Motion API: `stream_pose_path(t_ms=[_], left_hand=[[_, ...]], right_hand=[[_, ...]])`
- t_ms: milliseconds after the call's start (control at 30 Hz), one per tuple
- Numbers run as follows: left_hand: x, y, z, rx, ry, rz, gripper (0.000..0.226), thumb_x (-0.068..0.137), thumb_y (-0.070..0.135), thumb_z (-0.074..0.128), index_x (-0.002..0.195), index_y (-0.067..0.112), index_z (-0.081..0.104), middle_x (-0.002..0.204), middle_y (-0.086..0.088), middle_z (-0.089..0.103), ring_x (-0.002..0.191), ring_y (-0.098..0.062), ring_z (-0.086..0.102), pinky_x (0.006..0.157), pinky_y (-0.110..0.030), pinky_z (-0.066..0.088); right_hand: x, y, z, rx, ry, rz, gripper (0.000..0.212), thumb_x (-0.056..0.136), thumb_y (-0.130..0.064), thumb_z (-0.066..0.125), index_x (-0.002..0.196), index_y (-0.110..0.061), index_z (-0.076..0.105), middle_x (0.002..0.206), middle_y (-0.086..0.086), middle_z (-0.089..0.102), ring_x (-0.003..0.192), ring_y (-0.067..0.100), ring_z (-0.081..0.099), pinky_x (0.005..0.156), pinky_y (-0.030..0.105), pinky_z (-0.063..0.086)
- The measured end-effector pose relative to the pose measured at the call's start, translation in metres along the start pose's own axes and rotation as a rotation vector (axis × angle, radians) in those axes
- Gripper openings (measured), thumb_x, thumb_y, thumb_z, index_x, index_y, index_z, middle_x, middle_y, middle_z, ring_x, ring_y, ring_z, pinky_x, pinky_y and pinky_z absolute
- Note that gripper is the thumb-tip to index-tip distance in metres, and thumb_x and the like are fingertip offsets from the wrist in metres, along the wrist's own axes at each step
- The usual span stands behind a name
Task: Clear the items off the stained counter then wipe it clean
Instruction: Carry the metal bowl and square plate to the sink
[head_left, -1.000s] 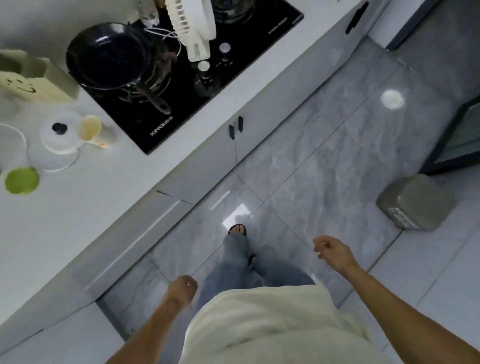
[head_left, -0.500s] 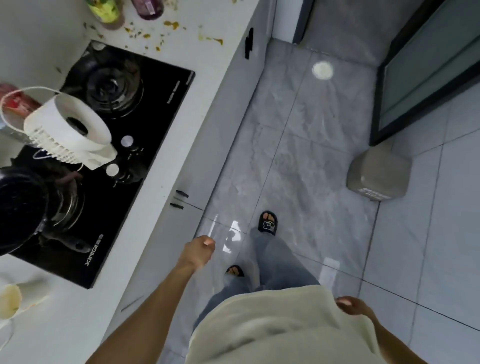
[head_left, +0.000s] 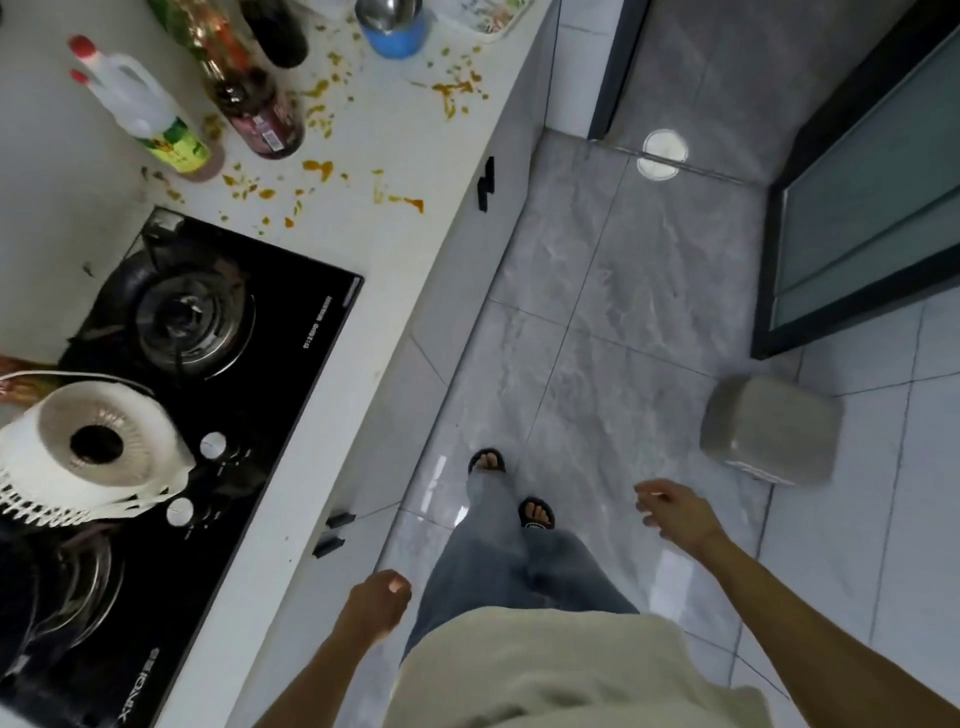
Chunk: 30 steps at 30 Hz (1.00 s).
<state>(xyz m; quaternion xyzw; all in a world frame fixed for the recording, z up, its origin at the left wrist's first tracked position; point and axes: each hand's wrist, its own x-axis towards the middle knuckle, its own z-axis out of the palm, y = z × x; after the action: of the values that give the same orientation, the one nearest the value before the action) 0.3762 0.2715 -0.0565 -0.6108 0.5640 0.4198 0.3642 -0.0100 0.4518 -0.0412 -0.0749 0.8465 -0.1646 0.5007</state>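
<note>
- The stained stretch of bench (head_left: 363, 171) is seen in the upper left of the frame, beyond the black hob (head_left: 208, 395), spattered with orange and green smears.
- Standing on it are a white jug with red caps (head_left: 140, 111), a dark sauce bottle (head_left: 254, 111), a second dark bottle (head_left: 278, 31), a blue cup (head_left: 397, 34) and, at the top edge, a white tray (head_left: 488, 21).
- The left hand (head_left: 376, 605) is seen low in the frame beside the bench edge; its fingers are loosely curled and nothing is held.
- The right hand (head_left: 675, 514) hangs over the floor (head_left: 623, 312) at lower right, fingers relaxed and slightly spread, also holding nothing.
- The step in hand is judged to be the approach to the stained area; no item has yet been lifted.
- The clearing is best begun with the items nearest the hob, the jug and the sauce bottle, each taken round its body and kept upright so nothing is spilled onto the smears.
- The cleared items should be set down on a clean stretch of bench, well away from the stains, so the whole patch is left bare for wiping.
- No cloth is visible in this view; one would have to be found before wiping.
- The white fan (head_left: 88, 447) on the hob is near the walking line and should not be knocked.
</note>
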Motion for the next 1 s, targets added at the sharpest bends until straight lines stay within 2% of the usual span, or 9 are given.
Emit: stream_pose_path(t_ms=[133,233,333,433,533,667,733,900,1000], left_hand=[[0.023,0.026,-0.029,0.083,-0.035,-0.001,0.03,0.108,0.025,0.052,0.131,0.014,0.067,0.129,-0.005,0.071,0.1,-0.015,0.071,0.076,-0.016,0.055],[0.044,0.061,-0.062,0.129,-0.03,0.036,0.031,0.108,0.023,0.049,0.129,0.014,0.069,0.124,-0.002,0.071,0.112,-0.017,0.072,0.088,-0.02,0.056],[0.06,0.113,-0.099,0.141,-0.002,0.095,0.031,0.108,0.02,0.049,0.129,0.011,0.069,0.131,-0.005,0.071,0.116,-0.019,0.07,0.101,-0.025,0.054],[0.068,0.173,-0.138,0.103,0.068,0.158,0.029,0.109,0.02,0.048,0.119,0.007,0.071,0.124,-0.008,0.073,0.105,-0.02,0.071,0.097,-0.028,0.056],[0.076,0.233,-0.171,0.042,0.09,0.242,0.031,0.111,0.023,0.043,0.121,0.008,0.069,0.127,-0.008,0.072,0.114,-0.023,0.071,0.091,-0.024,0.053],[0.087,0.306,-0.202,0.039,0.108,0.282,0.033,0.109,0.027,0.048,0.127,0.01,0.069,0.13,-0.009,0.071,0.12,-0.027,0.068,0.106,-0.033,0.052],[0.093,0.339,-0.212,0.045,0.116,0.284,0.032,0.107,0.028,0.049,0.126,0.012,0.07,0.128,-0.009,0.073,0.118,-0.028,0.069,0.104,-0.035,0.054],[0.103,0.398,-0.223,0.076,0.133,0.189,0.036,0.11,0.036,0.046,0.132,0.017,0.067,0.134,-0.004,0.069,0.122,-0.024,0.067,0.107,-0.034,0.048],[0.106,0.415,-0.22,0.057,0.151,0.155,0.034,0.111,0.034,0.047,0.13,0.015,0.067,0.131,-0.005,0.071,0.115,-0.022,0.07,0.097,-0.028,0.051]], right_hand=[[0.029,-0.063,-0.019,0.026,-0.018,-0.057,0.029,0.106,-0.026,0.049,0.125,-0.01,0.064,0.123,0.011,0.065,0.108,0.031,0.067,0.103,0.042,0.052],[0.043,-0.091,-0.031,-0.005,-0.004,-0.051,0.029,0.106,-0.025,0.049,0.127,-0.01,0.063,0.12,0.011,0.067,0.105,0.029,0.067,0.098,0.039,0.052],[0.052,-0.103,-0.042,-0.024,0.005,-0.023,0.026,0.106,-0.021,0.049,0.125,-0.011,0.064,0.118,0.013,0.069,0.1,0.028,0.068,0.087,0.031,0.051],[0.055,-0.1,-0.055,-0.033,0.029,0.052,0.024,0.104,-0.017,0.052,0.122,-0.01,0.067,0.111,0.013,0.072,0.093,0.027,0.069,0.077,0.027,0.048],[0.059,-0.092,-0.069,-0.033,0.032,0.144,0.024,0.103,-0.013,0.051,0.119,-0.008,0.068,0.103,0.012,0.073,0.086,0.025,0.069,0.073,0.027,0.048],[0.08,-0.083,-0.097,-0.119,0.014,0.211,0.022,0.105,-0.019,0.05,0.11,-0.012,0.07,0.107,0.008,0.073,0.087,0.021,0.07,0.069,0.023,0.049],[0.097,-0.085,-0.119,-0.125,-0.008,0.263,0.024,0.104,-0.02,0.052,0.114,-0.01,0.071,0.106,0.011,0.072,0.085,0.023,0.07,0.062,0.018,0.048],[0.161,-0.117,-0.187,-0.186,-0.058,0.196,0.025,0.104,-0.019,0.051,0.122,-0.011,0.067,0.109,0.015,0.073,0.075,0.02,0.061,0.064,0.023,0.048],[0.204,-0.157,-0.226,-0.167,-0.032,0.168,0.022,0.103,-0.013,0.054,0.115,-0.002,0.068,0.105,0.018,0.073,0.075,0.019,0.063,0.059,0.021,0.048]])
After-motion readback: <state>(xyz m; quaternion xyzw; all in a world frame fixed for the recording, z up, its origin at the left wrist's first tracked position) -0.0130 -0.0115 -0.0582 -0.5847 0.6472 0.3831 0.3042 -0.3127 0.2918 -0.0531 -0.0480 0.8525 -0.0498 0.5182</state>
